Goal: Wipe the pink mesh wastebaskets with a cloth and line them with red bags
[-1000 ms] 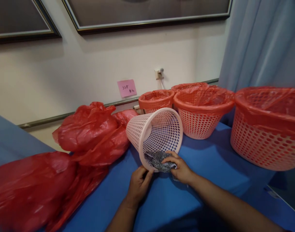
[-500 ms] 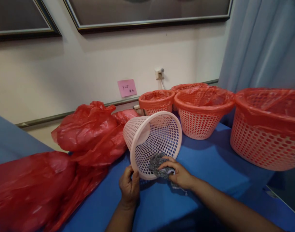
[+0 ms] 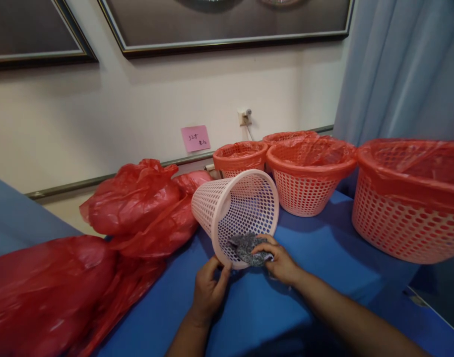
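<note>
A pale pink perforated plastic basket [image 3: 212,201] lies tilted on its side, its round mouth turned toward me. My left hand [image 3: 211,285] pinches the lower rim between thumb and fingers. In my right hand [image 3: 281,260] is a crumpled grey cloth [image 3: 247,248], pressed against the inner wall of the basket just inside the lower rim. Part of the cloth hides the holes behind it. Blue cloth covers the table [image 3: 256,312] beneath both hands.
Several baskets lined with red plastic bags stand behind and to the right, among them a large one [image 3: 409,213] and a mid-sized one [image 3: 304,188]. Filled red plastic bags [image 3: 51,287] lie at left. A pink note [image 3: 196,139] and a socket [image 3: 245,118] are on the wall.
My left hand has shifted right along the lower rim. The basket has turned slightly, with its lower rim moving right and up. The cloth stays inside the mouth, gripped by my right hand.
</note>
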The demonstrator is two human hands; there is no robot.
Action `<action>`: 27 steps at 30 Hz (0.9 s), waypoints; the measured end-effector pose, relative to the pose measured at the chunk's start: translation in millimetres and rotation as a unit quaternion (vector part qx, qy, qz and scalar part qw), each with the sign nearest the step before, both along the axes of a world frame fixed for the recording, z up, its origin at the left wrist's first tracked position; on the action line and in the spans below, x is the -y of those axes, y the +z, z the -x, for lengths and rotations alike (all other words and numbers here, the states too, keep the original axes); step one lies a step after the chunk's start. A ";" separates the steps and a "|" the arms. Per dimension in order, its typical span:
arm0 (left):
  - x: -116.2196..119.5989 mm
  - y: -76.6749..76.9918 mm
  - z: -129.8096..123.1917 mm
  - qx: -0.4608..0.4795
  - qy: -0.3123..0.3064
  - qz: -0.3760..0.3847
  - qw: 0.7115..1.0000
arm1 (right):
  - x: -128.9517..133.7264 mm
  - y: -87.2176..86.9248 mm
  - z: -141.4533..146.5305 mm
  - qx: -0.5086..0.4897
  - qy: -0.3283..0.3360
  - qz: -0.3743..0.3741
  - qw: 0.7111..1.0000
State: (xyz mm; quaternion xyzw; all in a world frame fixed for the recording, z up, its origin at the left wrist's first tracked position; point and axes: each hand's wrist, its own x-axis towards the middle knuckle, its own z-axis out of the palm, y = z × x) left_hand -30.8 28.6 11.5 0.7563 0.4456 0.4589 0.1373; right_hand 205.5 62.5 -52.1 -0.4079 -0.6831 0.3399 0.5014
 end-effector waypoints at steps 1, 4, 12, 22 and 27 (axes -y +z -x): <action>-0.1 0.7 1.9 0.025 0.027 -0.012 0.999 | -3.8 0.4 -5.6 0.018 -0.028 -0.019 0.999; -0.2 0.3 5.5 0.089 0.082 -0.032 0.992 | -18.5 13.4 -30.3 0.067 -0.109 -0.060 0.990; 0.9 -5.1 3.8 0.130 0.077 -0.042 0.988 | -7.0 18.6 -32.1 0.213 -0.136 -0.118 0.960; 5.7 -4.2 5.2 0.112 0.101 -0.074 0.986 | -44.7 85.1 -58.8 0.034 -0.292 -0.112 0.949; 7.2 0.5 1.7 0.082 0.092 -0.080 0.989 | -49.5 153.7 -25.3 -0.087 -0.266 -0.162 0.946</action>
